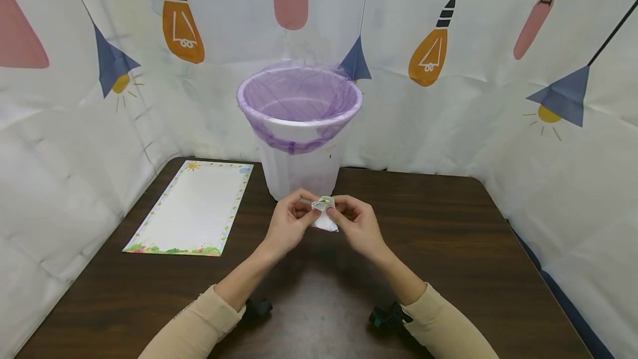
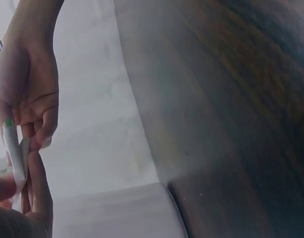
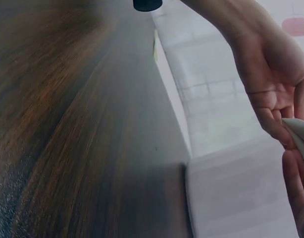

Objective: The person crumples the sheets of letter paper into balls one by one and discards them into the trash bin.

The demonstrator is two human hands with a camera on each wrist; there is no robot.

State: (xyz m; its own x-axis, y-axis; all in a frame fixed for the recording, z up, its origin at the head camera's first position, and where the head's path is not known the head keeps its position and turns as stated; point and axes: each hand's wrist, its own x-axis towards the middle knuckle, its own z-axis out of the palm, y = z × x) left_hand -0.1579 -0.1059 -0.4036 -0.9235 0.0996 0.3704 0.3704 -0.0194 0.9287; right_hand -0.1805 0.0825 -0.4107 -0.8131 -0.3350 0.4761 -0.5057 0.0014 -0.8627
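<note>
Both hands hold one small folded piece of white paper (image 1: 325, 220) with bits of green print at its top, raised over the table in front of the bin. My left hand (image 1: 290, 221) pinches its left side between thumb and fingers. On the opposite side, my right hand (image 1: 360, 225) grips it the same way, thumb on the near face. The left wrist view shows the paper (image 2: 13, 153) as layered strips between the hands. A pointed corner of the paper (image 3: 296, 134) sticks out toward the camera in the right wrist view.
A white bin (image 1: 304, 176) lined with a purple bag (image 1: 294, 140) stands at the table's back edge, just beyond the hands. To the left lies a flat sheet of paper (image 1: 199, 209) with a decorated border. White curtains printed with lamps surround the dark wooden table (image 1: 448, 248).
</note>
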